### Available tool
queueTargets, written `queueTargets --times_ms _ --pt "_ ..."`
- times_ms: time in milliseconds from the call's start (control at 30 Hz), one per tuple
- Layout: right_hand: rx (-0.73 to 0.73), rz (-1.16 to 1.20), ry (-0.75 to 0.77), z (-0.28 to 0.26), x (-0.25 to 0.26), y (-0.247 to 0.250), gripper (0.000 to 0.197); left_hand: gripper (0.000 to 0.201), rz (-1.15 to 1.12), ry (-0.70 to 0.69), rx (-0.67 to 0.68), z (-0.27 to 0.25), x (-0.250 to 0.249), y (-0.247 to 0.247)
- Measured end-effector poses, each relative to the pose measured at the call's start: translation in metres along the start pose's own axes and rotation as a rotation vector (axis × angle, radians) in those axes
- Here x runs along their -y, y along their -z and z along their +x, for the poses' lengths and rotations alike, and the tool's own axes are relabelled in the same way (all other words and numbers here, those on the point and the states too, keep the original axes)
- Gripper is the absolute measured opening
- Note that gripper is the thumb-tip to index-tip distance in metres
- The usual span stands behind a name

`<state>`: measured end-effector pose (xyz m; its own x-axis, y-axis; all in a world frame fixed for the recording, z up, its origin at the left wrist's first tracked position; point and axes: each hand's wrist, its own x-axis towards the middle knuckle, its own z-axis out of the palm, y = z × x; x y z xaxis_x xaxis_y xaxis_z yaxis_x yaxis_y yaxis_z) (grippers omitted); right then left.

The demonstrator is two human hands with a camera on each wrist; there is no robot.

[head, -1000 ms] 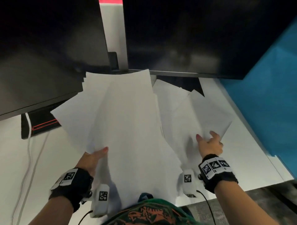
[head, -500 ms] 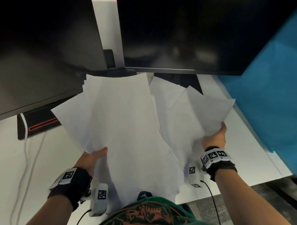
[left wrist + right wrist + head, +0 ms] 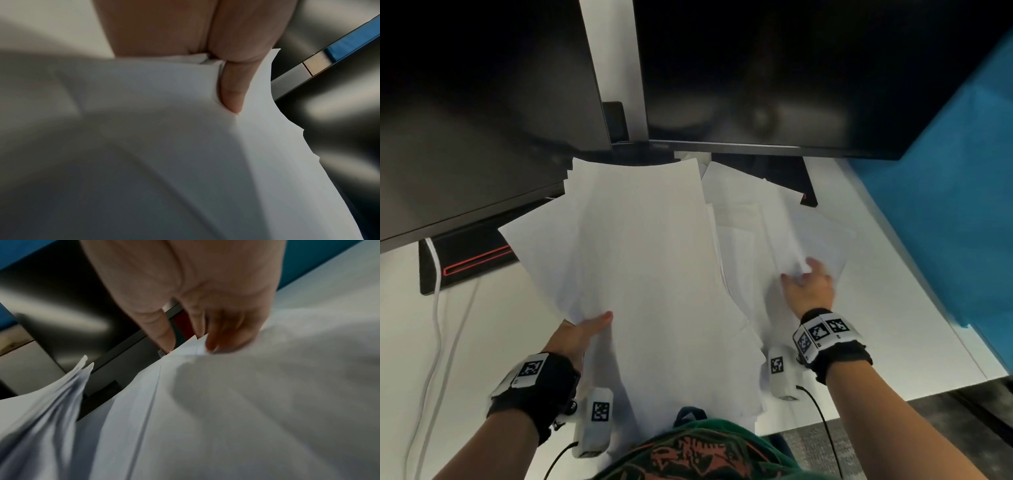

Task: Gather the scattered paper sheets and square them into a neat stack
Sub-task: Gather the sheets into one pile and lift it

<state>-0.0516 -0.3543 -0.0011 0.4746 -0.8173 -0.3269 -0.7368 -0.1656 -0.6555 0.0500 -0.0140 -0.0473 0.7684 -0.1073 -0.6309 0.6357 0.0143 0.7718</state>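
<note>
Head view: left hand (image 3: 582, 334) pinches a fanned bundle (image 3: 647, 267) above the desk (image 3: 893, 342), thumb on top — right hand (image 3: 808, 291) reaches bent-fingered onto loose sheets (image 3: 756, 219) lying there, grip unclear. Held by one edge, the bundle could slide apart.

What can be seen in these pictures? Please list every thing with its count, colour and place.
paper sheets: many, white, a fan raised at centre-left, more loose on the desk at right.
monitors: two, black, along the back.
desk: one, white, under everything.
panel: one, blue, at the right.
cable: one, white, on the desk at far left.
wrist bands: two, black with white tags, one on each wrist.
left hand: one, grips the fan's near edge, thumb on top.
right hand: one, fingers curled on the loose sheets at right.
</note>
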Motion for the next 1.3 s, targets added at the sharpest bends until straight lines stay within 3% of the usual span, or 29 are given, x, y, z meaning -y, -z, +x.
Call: queueTargets --times_ms 67,100,200,400,500,767,867,967,1000,1133,1300 --pt "-0.191 -0.078 -0.109 0.005 0.001 0.004 0.07 0.026 0.002 -0.011 -0.014 0.0 0.001 -0.001" --pt "-0.218 -0.076 -0.168 0.007 0.001 0.007 0.074 0.017 0.002 -0.018 -0.019 0.0 0.001 -0.002" --pt "-0.182 0.067 -0.2 0.012 -0.003 0.009 0.079 0.009 0.005 -0.026 -0.02 0.001 0.0 -0.006" --pt "-0.23 0.241 -0.012 0.0 -0.004 0.003 0.069 0.006 -0.013 -0.021 -0.02 -0.002 -0.002 -0.011" --pt "-0.141 0.261 0.003 0.001 -0.003 0.006 0.057 0.008 0.001 -0.039 -0.029 -0.003 -0.003 -0.011" --pt "0.354 0.23 -0.125 0.033 -0.01 0.008 0.03 0.007 0.003 -0.055 0.003 -0.009 -0.006 -0.018" --pt "0.384 0.324 -0.158 0.023 0.004 0.005 0.028 0.01 0.001 -0.071 0.017 -0.011 -0.008 -0.024" --pt "0.476 0.346 -0.162 0.004 0.017 -0.007 0.072 0.013 0.009 -0.071 0.017 -0.011 -0.008 -0.027" --pt "0.5 0.287 -0.137 -0.003 0.019 -0.011 0.077 0.013 0.009 -0.07 0.014 -0.011 -0.007 -0.026" --pt "0.523 0.136 0.016 -0.012 0.014 -0.029 0.049 0.009 0.013 -0.047 0.018 -0.011 -0.007 -0.024" --pt "0.407 0.193 0.057 -0.015 0.009 -0.027 0.036 0.011 0.027 -0.045 0.025 -0.01 -0.005 -0.022"
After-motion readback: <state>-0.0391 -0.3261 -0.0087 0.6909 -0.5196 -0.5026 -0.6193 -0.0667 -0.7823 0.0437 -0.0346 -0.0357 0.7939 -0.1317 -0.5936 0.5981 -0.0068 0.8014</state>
